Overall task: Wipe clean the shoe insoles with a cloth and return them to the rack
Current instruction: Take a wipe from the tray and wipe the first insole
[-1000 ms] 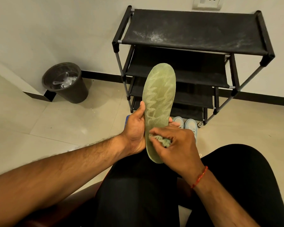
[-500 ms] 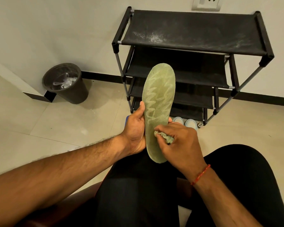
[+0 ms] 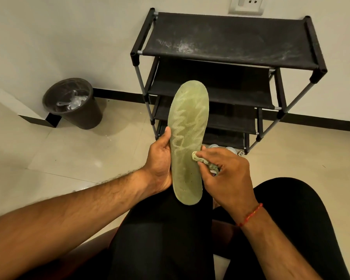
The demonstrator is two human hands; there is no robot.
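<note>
Left hand (image 3: 160, 164) grips the long green mesh-textured insole (image 3: 187, 142) by its left edge, thumb along the rim, heel end over the lap. Right hand (image 3: 224, 174) pinches a small crumpled pale cloth (image 3: 202, 160) against the insole's right edge. Black fabric-shelved rack (image 3: 230, 43) stands beyond both hands.

R hand (image 3: 228, 174) w/ the cloth (image 3: 201, 159) shifts up & out to the right across the insole (image 3: 188, 128). 1 s ago the wad sits mid-width on the heel half; now it's at the insole's right edge, a bit higher. Heel half is uncovered now, small dark specks showing there. More of the cloth shows too, trailing back under the hand.
</note>
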